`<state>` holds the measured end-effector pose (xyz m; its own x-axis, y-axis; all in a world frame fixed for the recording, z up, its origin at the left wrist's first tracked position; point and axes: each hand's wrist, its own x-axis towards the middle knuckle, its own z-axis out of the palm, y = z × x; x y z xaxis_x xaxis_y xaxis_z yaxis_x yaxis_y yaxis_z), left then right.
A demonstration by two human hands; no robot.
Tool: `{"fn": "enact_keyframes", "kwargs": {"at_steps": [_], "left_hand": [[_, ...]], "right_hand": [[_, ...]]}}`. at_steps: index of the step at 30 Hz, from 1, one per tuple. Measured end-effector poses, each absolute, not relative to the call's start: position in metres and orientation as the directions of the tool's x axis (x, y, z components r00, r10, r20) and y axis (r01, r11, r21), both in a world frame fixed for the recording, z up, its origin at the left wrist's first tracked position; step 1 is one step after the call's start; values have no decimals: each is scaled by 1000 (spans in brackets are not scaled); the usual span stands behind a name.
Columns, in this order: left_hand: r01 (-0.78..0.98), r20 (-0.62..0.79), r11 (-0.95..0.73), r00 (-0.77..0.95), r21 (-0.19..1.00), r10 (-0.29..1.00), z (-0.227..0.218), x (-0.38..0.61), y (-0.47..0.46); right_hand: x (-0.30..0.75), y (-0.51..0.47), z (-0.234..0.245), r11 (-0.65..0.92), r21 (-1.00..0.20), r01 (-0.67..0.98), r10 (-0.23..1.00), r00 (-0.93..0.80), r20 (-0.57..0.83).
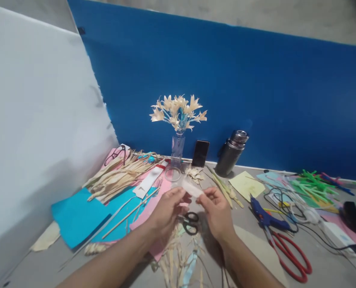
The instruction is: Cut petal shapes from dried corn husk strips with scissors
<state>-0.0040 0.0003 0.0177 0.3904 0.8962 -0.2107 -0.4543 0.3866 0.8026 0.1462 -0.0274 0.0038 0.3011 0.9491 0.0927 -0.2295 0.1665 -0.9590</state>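
Between both hands a pale, whitish strip (193, 188) is held up over the table; it looks like thin husk or paper, though I cannot tell which. My left hand (168, 208) pinches its left end with thumb and finger. At the lower right end, my right hand (217, 208) grips it the same way. Black-handled scissors (191, 223) lie on the table just below and between the hands, their blades partly hidden by the left hand. Cut pale scraps (178, 256) are spread nearer to me, and a small pale petal cluster (194, 173) lies beyond the strip.
A clear vase (177, 150) of pale flowers (179, 110), a phone (201, 153) and a flask (231, 154) stand at the back. Dried husks (118, 174) and blue sheets (79, 216) lie left. Right are a blue glue gun (266, 216), red-handled scissors (292, 256) and cables.
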Motion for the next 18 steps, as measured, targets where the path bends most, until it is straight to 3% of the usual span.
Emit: {"fn": "enact_keyframes", "kwargs": {"at_steps": [3,5,7,9,12,18], "left_hand": [[-471,-184,325,322,820,929,27,0,3],[-422,-193,303,284,854,939,32,-6,11],[-342,-201,277,241,898,949,36,-16,21],[-272,-196,254,221,928,955,36,-26,30],[-231,-176,238,260,943,949,33,-36,40],[-247,-137,236,359,940,923,37,-44,45]], "right_hand": [[143,-31,4,47,-996,-76,992,119,38],[150,-30,5,8,-980,199,1000,-27,3],[158,-28,4,43,-817,575,985,-159,-60],[163,-27,0,97,-606,789,970,-211,-120],[162,-26,-7,135,-452,882,964,-223,-148],[156,-22,-5,116,-393,912,938,-230,-258]]}}
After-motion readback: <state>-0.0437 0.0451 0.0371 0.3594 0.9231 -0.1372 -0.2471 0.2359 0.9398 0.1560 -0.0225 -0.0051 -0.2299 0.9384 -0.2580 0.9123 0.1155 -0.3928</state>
